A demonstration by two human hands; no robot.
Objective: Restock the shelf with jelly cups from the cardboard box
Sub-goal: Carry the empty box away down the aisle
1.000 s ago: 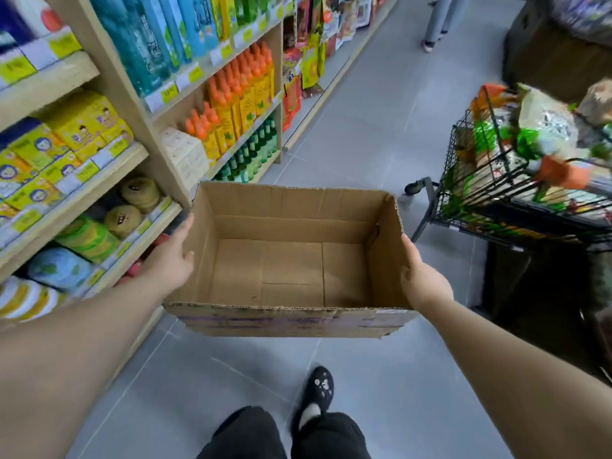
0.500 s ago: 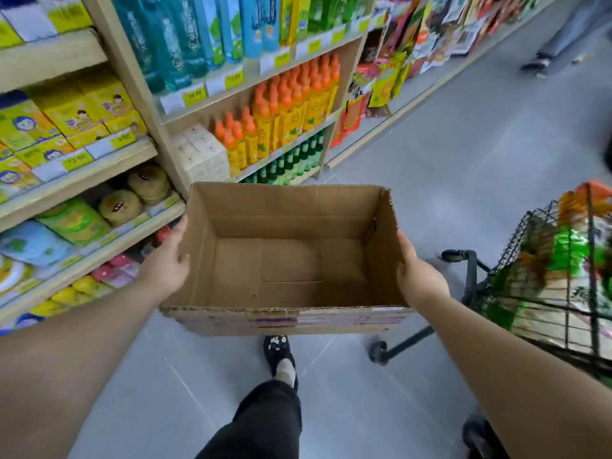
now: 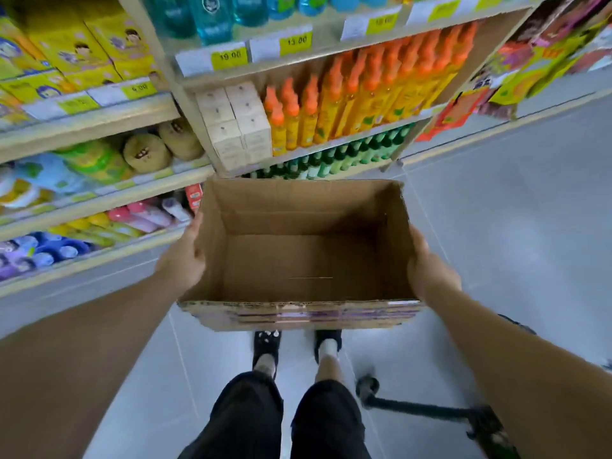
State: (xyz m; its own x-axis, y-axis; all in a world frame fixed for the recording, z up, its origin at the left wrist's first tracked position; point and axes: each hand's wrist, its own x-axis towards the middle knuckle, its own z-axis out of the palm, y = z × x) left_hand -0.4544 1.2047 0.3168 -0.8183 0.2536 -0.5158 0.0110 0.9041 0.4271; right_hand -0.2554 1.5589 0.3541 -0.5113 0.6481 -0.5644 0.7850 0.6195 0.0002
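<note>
Head view: left grip point(image 3: 181, 260) and right grip point(image 3: 430, 271), fingers flat, press the empty cardboard box point(image 3: 298, 256) between them; best squeeze evenly, keeping it level.

- Yellow paper price tag point(image 3: 230, 55), front edge of the light wooden shelf point(image 3: 326, 48) under the blue plastic bottles point(image 3: 212, 18): reads "19 00".
- Second yellow tag point(image 3: 296, 40), same edge, further right: "13 00".
- Yellow-green tag point(image 3: 139, 88), edge of the left-bay shelf point(image 3: 99, 119) beneath the yellow cartons point(image 3: 69, 48): seems "6 00", blurred.
- Other tags and package print: unreadable.
</note>
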